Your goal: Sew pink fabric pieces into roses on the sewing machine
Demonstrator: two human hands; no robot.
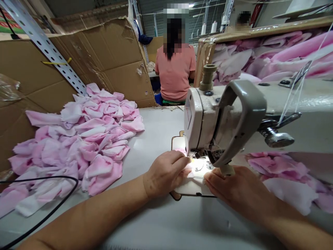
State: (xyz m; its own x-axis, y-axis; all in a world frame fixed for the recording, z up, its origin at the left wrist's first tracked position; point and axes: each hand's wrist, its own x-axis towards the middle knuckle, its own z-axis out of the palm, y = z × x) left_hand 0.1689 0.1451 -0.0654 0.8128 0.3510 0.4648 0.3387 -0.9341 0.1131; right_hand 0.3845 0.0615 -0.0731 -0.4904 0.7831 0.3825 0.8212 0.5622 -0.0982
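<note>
A white sewing machine (pixel 194 118) stands at my right, its lamp shining on the metal needle plate (pixel 187 189). My left hand (pixel 166 173) is closed just left of the needle area, fingertips pinched on a small piece of pink fabric (pixel 180 151). Most of that piece is hidden by the hand and the machine head, and glare washes out the rest. Right of the needle, my right hand (pixel 231 184) rests with its fingers pressed together by the plate, below the grey guard (pixel 246 128). Whatever is in its fingertips, if anything, cannot be made out.
A heap of pink and white fabric pieces (pixel 99 139) lies left on the table, against cardboard (pixel 104 55). More pieces (pixel 288 180) lie behind the machine arm and fill a box (pixel 231 59). A black cable (pixel 65 198) crosses front left. A person (pixel 175 73) sits ahead.
</note>
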